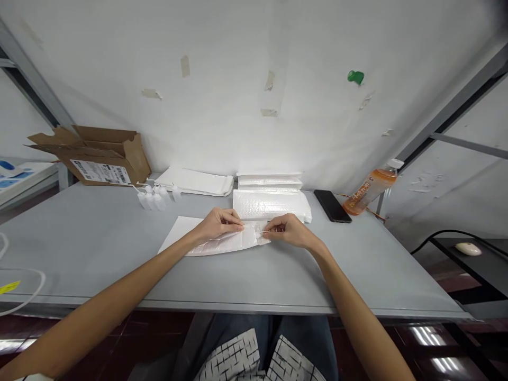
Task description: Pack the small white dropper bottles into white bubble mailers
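Observation:
A white padded mailer point(222, 244) lies flat on the grey table in front of me, its opening towards the right. My left hand point(222, 224) rests over it, thumb and fingers pinching the upper edge near the opening. At that open end my right hand point(289, 230) is closed, its fingertips pinching a small white piece with a thin stem point(261, 233); most of it is hidden by the fingers and the clear film. Several small white translucent pieces with thin stems point(156, 197) lie at the left of the table.
Behind the hands sit stacked bubble mailers point(270, 203) and flat white mailers point(194, 181). An open cardboard box point(103, 159) stands back left. A black phone point(332, 206) and an orange drink bottle point(370, 189) are at right. A white cable point(42, 283) lies at the left edge.

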Demonstrator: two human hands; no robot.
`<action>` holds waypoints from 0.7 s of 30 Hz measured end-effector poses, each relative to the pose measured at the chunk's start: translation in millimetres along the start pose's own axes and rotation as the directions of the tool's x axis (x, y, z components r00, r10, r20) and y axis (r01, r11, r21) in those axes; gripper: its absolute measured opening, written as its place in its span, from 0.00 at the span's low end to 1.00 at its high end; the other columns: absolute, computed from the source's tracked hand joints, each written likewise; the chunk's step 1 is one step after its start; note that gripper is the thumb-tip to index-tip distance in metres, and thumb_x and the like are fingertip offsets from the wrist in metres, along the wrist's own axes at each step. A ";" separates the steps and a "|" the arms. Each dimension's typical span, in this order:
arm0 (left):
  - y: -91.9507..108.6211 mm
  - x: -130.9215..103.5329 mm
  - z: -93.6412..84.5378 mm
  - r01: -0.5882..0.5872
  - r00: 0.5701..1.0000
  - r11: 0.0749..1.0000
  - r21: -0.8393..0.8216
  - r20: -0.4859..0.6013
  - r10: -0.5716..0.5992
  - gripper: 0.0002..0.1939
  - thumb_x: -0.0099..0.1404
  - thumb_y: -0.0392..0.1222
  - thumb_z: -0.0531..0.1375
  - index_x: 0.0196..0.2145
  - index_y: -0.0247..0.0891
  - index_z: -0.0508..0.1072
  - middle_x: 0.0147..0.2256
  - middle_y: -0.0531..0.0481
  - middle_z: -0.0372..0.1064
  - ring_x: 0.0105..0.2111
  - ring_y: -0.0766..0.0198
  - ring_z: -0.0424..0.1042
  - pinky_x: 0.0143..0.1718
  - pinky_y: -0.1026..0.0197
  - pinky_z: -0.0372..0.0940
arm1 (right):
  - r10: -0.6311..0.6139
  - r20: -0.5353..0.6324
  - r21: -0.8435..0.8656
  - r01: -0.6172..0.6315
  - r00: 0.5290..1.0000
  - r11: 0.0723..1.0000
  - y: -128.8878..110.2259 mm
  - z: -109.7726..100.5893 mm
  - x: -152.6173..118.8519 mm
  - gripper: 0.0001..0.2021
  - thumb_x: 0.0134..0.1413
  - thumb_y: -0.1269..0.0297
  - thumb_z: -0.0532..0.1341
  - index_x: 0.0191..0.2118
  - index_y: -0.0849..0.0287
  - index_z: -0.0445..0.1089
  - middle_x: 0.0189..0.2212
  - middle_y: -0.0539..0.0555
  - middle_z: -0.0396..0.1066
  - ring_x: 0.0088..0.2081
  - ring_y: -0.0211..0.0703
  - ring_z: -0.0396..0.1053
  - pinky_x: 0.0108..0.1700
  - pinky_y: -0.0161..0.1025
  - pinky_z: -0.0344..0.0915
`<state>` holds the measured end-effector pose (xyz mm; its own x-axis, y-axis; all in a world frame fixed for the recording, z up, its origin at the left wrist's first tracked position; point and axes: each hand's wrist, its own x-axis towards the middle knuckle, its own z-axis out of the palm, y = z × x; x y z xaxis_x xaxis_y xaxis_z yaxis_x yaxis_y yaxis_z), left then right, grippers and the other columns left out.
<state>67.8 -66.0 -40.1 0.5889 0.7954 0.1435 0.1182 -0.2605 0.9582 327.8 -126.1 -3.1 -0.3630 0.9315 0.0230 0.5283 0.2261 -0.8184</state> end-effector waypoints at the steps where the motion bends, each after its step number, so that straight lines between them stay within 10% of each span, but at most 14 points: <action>1: -0.1 0.0 -0.2 -0.001 1.000 1.000 0.004 0.001 0.001 0.07 0.54 0.46 0.71 0.31 0.42 0.85 0.31 0.48 0.71 0.31 0.65 0.67 0.33 0.61 0.60 | -0.008 -0.001 -0.003 0.008 1.000 1.000 0.4 0.7 0.1 0.08 0.50 0.60 0.67 0.30 0.59 0.80 0.25 0.52 0.74 0.25 0.35 0.59 0.28 0.36 0.57; 21: 1.1 -0.3 -2.5 -0.003 1.000 0.999 0.049 0.024 0.002 0.09 0.55 0.48 0.70 0.32 0.42 0.85 0.32 0.47 0.71 0.31 0.64 0.68 0.31 0.61 0.62 | -0.089 -0.044 -0.237 0.076 0.995 0.968 -0.2 39.1 11.1 0.09 0.55 0.73 0.60 0.29 0.61 0.77 0.19 0.45 0.65 0.23 0.31 0.55 0.30 0.34 0.49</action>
<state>65.8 -65.1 -38.5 0.6083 0.7813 0.1397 0.1550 -0.2895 0.9445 293.7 -127.0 -25.2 -0.3746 0.9193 0.1206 0.6661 0.3573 -0.6547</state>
